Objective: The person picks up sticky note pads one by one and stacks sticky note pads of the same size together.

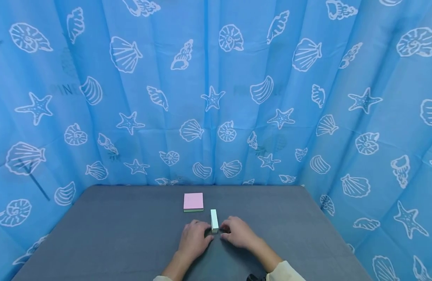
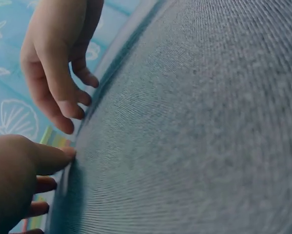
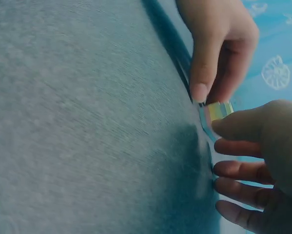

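Observation:
A narrow stack of paper notes [image 1: 214,219] with a pale top lies lengthwise on the table between the two hands. In the right wrist view the stack [image 3: 215,111] shows coloured layers of yellow, pink and blue. My left hand [image 1: 195,239] is at its left side, fingertips at or very near the edge; contact is hard to tell. On the other side, my right hand [image 1: 239,233] has its fingers loosely bent, a small gap from the stack. A square pad of notes [image 1: 193,201], pink on top and green below, lies farther back, left of the narrow stack.
A grey cloth covers the table [image 1: 131,230]. Blue curtains [image 1: 216,105] with white shell and starfish prints hang behind it and along both sides. A black object [image 1: 252,277] shows by the right sleeve at the bottom edge.

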Motion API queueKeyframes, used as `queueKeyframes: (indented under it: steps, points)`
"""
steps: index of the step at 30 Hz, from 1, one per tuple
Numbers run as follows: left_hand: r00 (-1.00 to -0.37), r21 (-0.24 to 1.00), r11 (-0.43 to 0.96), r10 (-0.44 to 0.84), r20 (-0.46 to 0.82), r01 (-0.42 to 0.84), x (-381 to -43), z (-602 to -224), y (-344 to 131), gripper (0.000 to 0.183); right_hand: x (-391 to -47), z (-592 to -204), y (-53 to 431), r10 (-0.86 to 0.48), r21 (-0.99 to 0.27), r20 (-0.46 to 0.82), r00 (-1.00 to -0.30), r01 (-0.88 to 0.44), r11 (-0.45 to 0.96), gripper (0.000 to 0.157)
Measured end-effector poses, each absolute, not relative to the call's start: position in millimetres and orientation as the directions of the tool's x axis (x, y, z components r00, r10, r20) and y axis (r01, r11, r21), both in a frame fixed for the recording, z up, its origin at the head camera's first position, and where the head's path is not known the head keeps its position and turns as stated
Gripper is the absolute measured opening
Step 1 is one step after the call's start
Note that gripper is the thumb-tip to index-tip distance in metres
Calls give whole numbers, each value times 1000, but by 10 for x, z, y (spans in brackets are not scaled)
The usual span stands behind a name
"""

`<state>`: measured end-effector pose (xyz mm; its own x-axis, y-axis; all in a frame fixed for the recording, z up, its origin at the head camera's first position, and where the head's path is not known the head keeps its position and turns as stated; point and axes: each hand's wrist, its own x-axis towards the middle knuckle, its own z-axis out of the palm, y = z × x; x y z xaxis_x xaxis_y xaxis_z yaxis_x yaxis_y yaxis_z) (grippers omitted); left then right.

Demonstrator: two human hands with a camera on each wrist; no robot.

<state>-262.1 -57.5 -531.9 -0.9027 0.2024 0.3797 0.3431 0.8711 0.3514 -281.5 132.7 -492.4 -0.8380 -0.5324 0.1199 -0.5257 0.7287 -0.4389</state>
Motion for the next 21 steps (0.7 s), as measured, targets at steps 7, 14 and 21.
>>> queueKeyframes:
  steps: [7, 14, 21]
  points:
    - [-915, 214, 910, 291, 278, 355, -2573, -5200, -563, 26, -2723, -4922, 1231, -557, -253, 116, -823, -567, 784, 16]
    - [-921, 115, 927, 327, 211, 356, -2565, -5171, -530, 22, -2675, -4951, 1192, -556, -232, 132, -820, -571, 787, 15]
    - [-920, 175, 915, 320, 227, 362, -2488, -5226, -653, 33, -2616, -5031, 1295, -534, -271, 167, -829, -560, 783, 18]
